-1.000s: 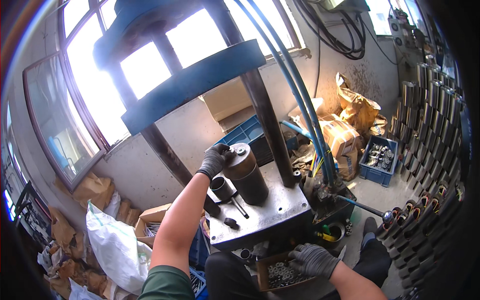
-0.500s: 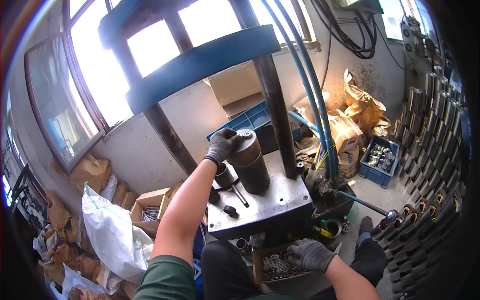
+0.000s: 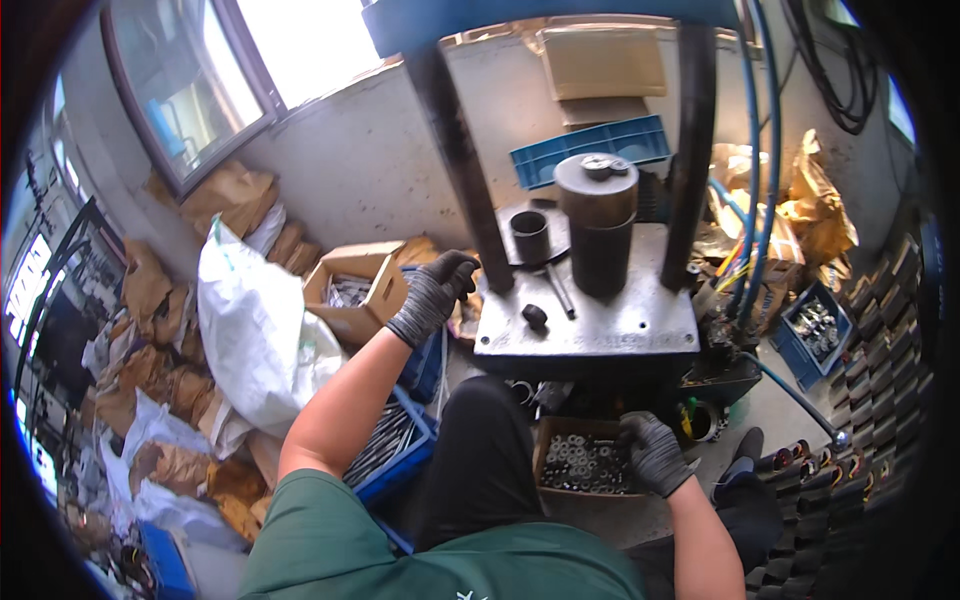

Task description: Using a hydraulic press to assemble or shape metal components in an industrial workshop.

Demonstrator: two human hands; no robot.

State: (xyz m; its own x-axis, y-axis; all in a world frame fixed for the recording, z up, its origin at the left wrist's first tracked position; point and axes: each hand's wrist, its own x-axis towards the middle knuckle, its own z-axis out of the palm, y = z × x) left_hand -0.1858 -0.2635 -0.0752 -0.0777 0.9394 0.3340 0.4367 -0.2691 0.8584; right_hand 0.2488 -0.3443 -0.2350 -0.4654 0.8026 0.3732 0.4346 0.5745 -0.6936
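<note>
The grey-gloved left hand (image 3: pixel 437 295) hangs loosely half-open beside the brown cardboard box (image 3: pixel 350 322) of thin metal rods (image 3: pixel 346 290), nothing visible in it, while the grey-gloved right hand (image 3: pixel 656 455) is at the right side of the shallow brown cardboard box (image 3: pixel 542 455) of small round metal parts (image 3: pixel 585 460), its fingertips too hidden to tell whether they grip any. There, a fingertip pinch from above would probably serve best, since gloved fingers may drag neighbouring parts along. The tall, two-part dark metal cylinder (image 3: pixel 600 255) stands on the pale steel plate (image 3: pixel 620 330) between dark round columns (image 3: pixel 462 160), long axis vertical, flat end up beneath small metal pieces (image 3: pixel 603 166).
</note>
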